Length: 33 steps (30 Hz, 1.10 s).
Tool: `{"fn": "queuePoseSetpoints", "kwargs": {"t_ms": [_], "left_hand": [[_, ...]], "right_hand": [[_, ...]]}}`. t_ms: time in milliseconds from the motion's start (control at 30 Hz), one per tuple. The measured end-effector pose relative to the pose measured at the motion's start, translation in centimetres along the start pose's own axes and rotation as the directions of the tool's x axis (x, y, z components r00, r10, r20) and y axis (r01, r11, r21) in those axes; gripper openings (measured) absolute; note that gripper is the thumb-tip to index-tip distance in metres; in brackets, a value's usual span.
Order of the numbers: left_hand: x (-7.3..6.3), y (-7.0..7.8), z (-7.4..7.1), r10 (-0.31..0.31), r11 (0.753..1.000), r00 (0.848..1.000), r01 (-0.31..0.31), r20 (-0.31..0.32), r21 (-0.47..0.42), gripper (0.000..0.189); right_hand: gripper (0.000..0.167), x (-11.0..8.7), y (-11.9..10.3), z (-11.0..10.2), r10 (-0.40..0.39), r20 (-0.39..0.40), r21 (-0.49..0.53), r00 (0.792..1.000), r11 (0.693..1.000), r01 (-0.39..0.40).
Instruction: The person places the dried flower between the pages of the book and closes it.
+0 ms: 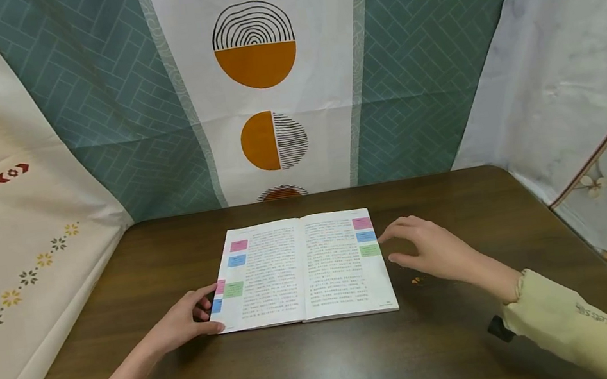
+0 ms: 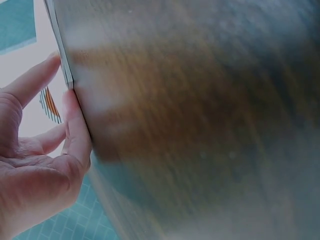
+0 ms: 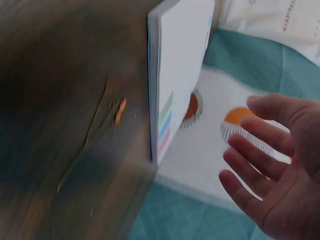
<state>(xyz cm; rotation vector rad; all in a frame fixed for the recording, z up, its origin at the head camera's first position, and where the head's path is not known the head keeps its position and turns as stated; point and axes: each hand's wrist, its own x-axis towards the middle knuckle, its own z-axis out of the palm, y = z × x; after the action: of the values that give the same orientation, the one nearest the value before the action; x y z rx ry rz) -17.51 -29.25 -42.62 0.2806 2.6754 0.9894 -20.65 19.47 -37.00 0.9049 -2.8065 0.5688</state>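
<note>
An open book (image 1: 301,280) with printed pages lies flat on the brown table. Pink, blue and green coloured labels show near both outer margins. At the book's left edge, my left hand (image 1: 190,319) holds the side, thumb at the lower corner and forefinger farther up. The left wrist view shows the thumb and fingertips of that hand (image 2: 45,135) against the thin book edge. My right hand (image 1: 425,249) hovers beside the right page, fingers loosely bent and holding nothing. In the right wrist view this hand (image 3: 275,170) is spread, apart from the book (image 3: 182,55).
The dark wooden table (image 1: 352,370) has rounded far corners. Behind it hangs a green and white cloth (image 1: 409,71) with orange half-circle prints. Patterned pale cloths (image 1: 8,244) flank both sides. A small orange-brown mark (image 1: 416,280) shows on the tabletop near the right hand.
</note>
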Motion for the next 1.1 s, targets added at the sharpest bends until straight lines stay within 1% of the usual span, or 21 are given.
{"fn": "queuePoseSetpoints", "kwargs": {"t_ms": [167,300,500,633,767,1000,1100], "left_hand": [[0.1,-0.1,-0.1,-0.003,1.000,1.000,0.003,0.003,-0.008,0.090],[0.2,-0.2,-0.1,-0.002,1.000,1.000,0.002,0.007,-0.010,0.090],[0.3,-0.2,-0.1,-0.007,1.000,1.000,0.007,0.011,-0.013,0.088],[0.3,-0.1,0.0,-0.011,1.000,1.000,0.011,0.015,-0.027,0.087],[0.2,0.0,0.0,-0.006,1.000,1.000,0.007,0.013,-0.030,0.087],[0.2,0.0,0.0,0.005,0.999,1.000,-0.004,0.015,-0.035,0.088],[0.2,0.0,0.0,0.012,0.999,1.000,-0.011,0.015,-0.037,0.088]], "right_hand": [[0.032,-1.3,1.8,-1.2,-0.004,0.024,-0.066,1.000,0.998,0.006],[0.032,-2.2,3.1,-2.0,-0.008,0.055,-0.093,0.998,0.996,0.013],[0.034,-3.4,4.5,-2.6,-0.062,0.116,-0.143,0.991,0.987,0.078],[0.032,-4.0,5.1,-2.7,-0.086,0.153,-0.191,0.984,0.975,0.115],[0.030,-4.6,5.6,-2.5,-0.089,0.162,-0.227,0.983,0.966,0.125],[0.027,-5.5,6.4,-2.0,-0.091,0.179,-0.239,0.980,0.962,0.134],[0.025,-5.9,6.8,-1.7,-0.111,0.189,-0.232,0.976,0.961,0.154]]}}
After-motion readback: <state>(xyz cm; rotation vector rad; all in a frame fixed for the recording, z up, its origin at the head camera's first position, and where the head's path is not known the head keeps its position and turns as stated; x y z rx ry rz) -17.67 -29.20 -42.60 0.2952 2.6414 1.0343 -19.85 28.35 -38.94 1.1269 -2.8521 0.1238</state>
